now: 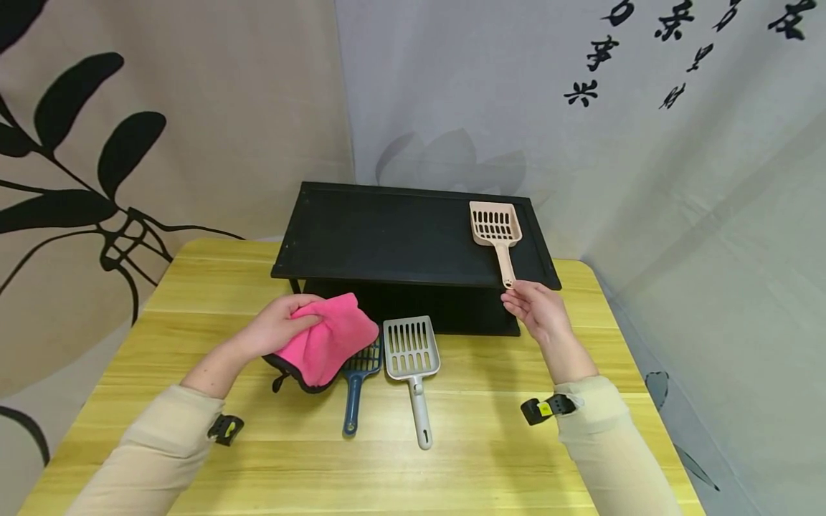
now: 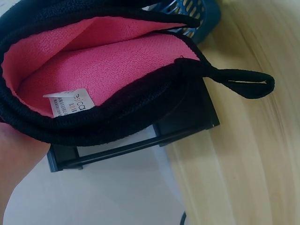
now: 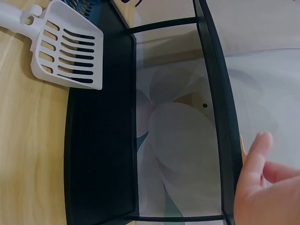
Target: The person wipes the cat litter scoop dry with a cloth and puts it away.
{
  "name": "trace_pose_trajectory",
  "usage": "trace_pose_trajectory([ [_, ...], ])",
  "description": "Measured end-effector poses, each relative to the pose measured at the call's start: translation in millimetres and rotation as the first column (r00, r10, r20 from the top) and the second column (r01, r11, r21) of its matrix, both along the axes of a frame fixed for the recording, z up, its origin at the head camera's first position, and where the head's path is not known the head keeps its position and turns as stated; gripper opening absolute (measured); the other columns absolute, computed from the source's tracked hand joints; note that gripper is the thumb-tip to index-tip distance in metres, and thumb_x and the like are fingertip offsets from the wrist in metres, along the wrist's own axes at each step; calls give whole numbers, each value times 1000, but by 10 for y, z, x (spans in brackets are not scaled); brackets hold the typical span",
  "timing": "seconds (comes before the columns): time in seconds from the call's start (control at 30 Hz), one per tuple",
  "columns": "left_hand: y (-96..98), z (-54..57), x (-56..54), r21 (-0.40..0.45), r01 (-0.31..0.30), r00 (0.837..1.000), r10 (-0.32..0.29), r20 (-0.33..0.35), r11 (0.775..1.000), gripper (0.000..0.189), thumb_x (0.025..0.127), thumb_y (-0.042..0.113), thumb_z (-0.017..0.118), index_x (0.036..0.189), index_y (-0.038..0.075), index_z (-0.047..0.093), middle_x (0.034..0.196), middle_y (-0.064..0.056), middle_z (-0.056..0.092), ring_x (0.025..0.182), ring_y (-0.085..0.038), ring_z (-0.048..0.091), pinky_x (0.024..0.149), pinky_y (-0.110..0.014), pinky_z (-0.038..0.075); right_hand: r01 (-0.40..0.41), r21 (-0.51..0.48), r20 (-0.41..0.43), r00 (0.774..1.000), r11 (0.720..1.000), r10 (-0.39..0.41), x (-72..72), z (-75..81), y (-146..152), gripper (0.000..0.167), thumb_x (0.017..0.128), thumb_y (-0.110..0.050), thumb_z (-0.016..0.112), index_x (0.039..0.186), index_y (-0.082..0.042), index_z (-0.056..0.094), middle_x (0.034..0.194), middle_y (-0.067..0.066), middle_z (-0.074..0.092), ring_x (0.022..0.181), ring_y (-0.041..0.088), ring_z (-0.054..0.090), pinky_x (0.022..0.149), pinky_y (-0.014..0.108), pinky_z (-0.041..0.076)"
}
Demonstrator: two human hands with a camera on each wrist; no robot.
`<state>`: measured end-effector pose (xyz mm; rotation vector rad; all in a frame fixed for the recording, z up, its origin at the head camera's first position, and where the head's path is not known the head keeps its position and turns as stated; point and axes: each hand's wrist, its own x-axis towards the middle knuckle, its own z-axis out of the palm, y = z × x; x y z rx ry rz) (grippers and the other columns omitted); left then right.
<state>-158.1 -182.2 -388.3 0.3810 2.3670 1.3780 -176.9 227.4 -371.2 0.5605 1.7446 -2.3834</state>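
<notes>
My left hand (image 1: 280, 326) grips a folded pink cloth (image 1: 332, 340) with a black border. In the left wrist view, the cloth's (image 2: 126, 65) white label and black hanging loop show. A beige litter scoop (image 1: 505, 261) lies on the right part of the black shelf's top (image 1: 387, 229), its handle towards me. My right hand (image 1: 540, 312) pinches that handle's end at the shelf's front edge. On the table, a blue litter scoop (image 1: 353, 405) lies partly hidden under the cloth in the head view. Beside it is a light grey litter scoop (image 1: 419, 412), handle towards me.
The two-level black shelf stands at the back of the wooden table (image 1: 477, 451), its lower board (image 3: 101, 154) close to the tabletop. Behind hangs a pale curtain (image 1: 439, 86) with printed leaves and characters. Each wrist wears a small black camera.
</notes>
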Motion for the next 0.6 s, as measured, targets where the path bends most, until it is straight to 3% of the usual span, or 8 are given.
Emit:
trace_pose_trajectory([
  [0.17, -9, 6, -13, -2, 2, 1000, -2, 1, 1000, 34, 95, 13, 52, 126, -1, 52, 94, -16, 62, 62, -15, 61, 61, -25, 52, -1, 46, 21, 1000, 999, 0, 39, 0, 21, 7, 98, -11, 44, 97, -8, 50, 70, -2, 63, 62, 8, 65, 62, 19, 54],
  [0.37, -23, 8, -40, -16, -11, 1000, 10, -15, 1000, 33, 95, 12, 52, 125, -2, 53, 98, -18, 61, 63, -14, 61, 62, -24, 52, -20, 127, 41, 999, 992, 15, 154, -93, -6, 14, 97, -21, 48, 98, -7, 48, 69, -2, 56, 59, 8, 60, 60, 20, 53],
  [0.5, -21, 14, -56, -19, -13, 1000, 13, -16, 1000, 34, 95, 11, 51, 126, -2, 52, 100, -19, 61, 63, -13, 61, 63, -24, 52, -167, 225, 69, 985, 960, 155, 255, -268, -83, 20, 95, -24, 52, 97, -5, 53, 69, -4, 58, 61, 8, 60, 60, 21, 52],
  [0.6, -13, 19, -58, -22, -13, 1000, 13, -10, 1000, 34, 95, 12, 51, 127, -1, 51, 101, -19, 61, 64, -14, 61, 63, -24, 52, -296, 315, 132, 955, 902, 267, 317, -464, -170, 33, 93, -28, 56, 109, 1, 55, 79, 0, 62, 67, 10, 63, 63, 23, 53],
])
